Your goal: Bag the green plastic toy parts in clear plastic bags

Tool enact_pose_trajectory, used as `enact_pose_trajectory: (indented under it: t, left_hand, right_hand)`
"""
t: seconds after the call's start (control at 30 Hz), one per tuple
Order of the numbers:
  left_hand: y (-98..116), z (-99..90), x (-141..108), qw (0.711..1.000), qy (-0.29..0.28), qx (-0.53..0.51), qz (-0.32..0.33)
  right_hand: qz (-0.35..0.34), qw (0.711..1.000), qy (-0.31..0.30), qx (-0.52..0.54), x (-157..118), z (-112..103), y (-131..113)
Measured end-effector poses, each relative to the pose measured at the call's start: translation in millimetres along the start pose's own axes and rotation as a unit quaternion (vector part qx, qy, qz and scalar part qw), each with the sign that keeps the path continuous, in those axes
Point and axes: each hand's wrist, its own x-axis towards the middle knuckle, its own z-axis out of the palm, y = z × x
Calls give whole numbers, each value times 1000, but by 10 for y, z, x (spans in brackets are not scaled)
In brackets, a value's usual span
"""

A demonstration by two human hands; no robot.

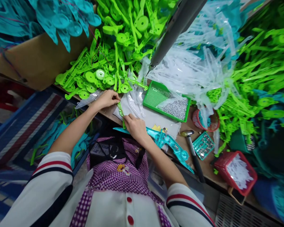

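Note:
Between my two hands runs a slim bright-green plastic part [120,109], held slanting at the table's front edge. My left hand [108,98] pinches its upper end between thumb and fingers. Closed round its lower portion, my right hand [136,126] hides some of it. A long translucent teal plastic piece [172,145] lies along the edge, passing beneath my right hand and wrist. Under the work is a white cloth [156,121] with a yellow print. Just beyond my left hand rests a heap of green plastic parts [90,77] with round discs.
A green tray [145,103] of small metal pins sits behind the cloth. To the right are a hammer [193,151], a teal box of small metal parts [203,145], and red baskets [217,121]. Clear plastic strips [191,69] pile up behind; a grey tool [170,30] hangs overhead.

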Motion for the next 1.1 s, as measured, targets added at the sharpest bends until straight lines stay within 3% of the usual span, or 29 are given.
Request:
enact_pose_trajectory:
  t: [0.23, 0.37, 0.53, 0.63, 0.83, 1.1]
  left_hand:
    - [8, -3, -23, 1000, 8, 23, 13]
    - [7, 3, -29, 999, 11, 34, 11]
    - [36, 30, -74, 998, 30, 45, 24]
    - [34, 53, -96, 998, 41, 38, 31]
    - [23, 72, -115, 997, 49, 41, 40]
    - [19, 55, -121, 997, 43, 52, 36]
  right_hand:
    - [-3, 1000, -8, -6, -107, 46, 37]
    - [5, 997, 23, 71, -92, 59, 109]
    - [-50, 977, 54, 200, 25, 79, 288]
    - [-31, 967, 88, 236, 70, 118, 339]
    - [26, 974, 82, 212, 36, 88, 284]
    - [36, 985, 71, 152, 94, -65, 224]
